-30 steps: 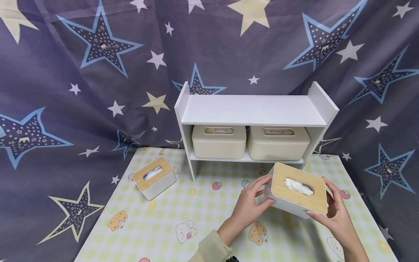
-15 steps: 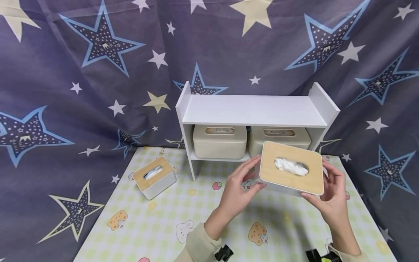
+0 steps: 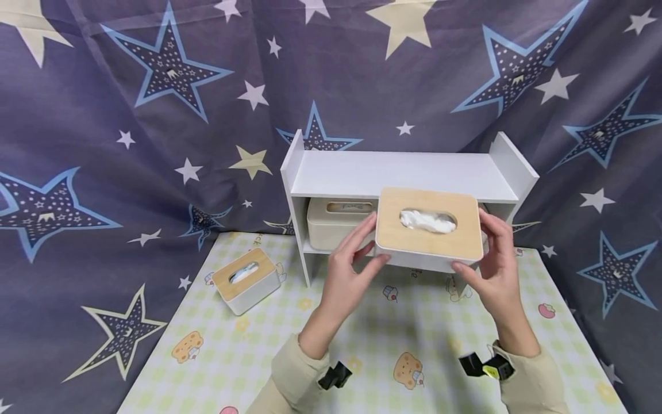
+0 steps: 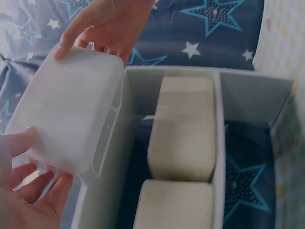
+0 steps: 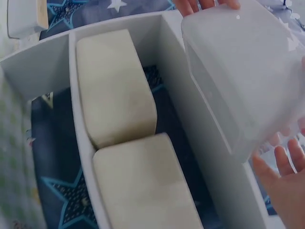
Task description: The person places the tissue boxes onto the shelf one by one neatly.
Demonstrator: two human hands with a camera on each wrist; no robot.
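A white tissue box [image 3: 429,238] with a light wooden lid and white tissue in its oval slot is held up before the shelf [image 3: 393,172]. My left hand [image 3: 345,282] grips its left end, thumb on the front face. At the opposite end my right hand [image 3: 496,282] grips it the same way. Both wrist views show the plain front of the tissue box [image 4: 71,105], with the shelf behind. The box's lower edge is above the table, and it covers most of the right cream box in the head view.
The shelf's lower tier holds a left cream box [image 3: 336,227] and a right cream box [image 5: 145,186]. Another wooden-lidded tissue box [image 3: 245,282] stands at the table's left. The checked tablecloth [image 3: 269,356] lies below; a star-patterned curtain [image 3: 217,75] hangs behind.
Both hands have lifted the tissue box up and leftward from low at the right, turning it nearly square to the shelf. The other tissue box has stayed put.
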